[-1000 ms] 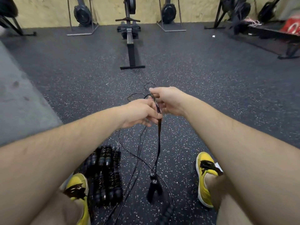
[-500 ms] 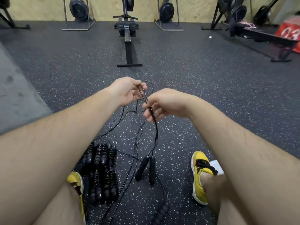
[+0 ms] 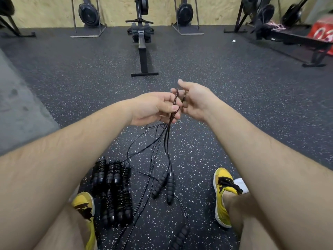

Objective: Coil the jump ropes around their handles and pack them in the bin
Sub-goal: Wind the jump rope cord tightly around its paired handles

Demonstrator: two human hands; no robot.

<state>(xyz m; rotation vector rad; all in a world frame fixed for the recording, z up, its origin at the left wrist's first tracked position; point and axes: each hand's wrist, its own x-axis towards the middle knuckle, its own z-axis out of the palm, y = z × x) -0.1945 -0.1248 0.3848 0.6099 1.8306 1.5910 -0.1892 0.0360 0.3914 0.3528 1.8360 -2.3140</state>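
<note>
Thin black jump-rope cord (image 3: 168, 134) is gathered in several strands in front of me, with my left hand (image 3: 155, 109) curled round them and my right hand (image 3: 195, 101) pinching the cord just beside it. I see its two black ribbed foam handles (image 3: 165, 184) down at the speckled dark rubber floor (image 3: 198, 141), near a pile of coiled black ropes (image 3: 113, 188).

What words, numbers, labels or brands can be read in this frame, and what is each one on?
"03": white digits on the red object at the right edge; blurred and cropped, second digit uncertain.
No readable text on the rowing machine, yellow shoes or rope handles.
</note>
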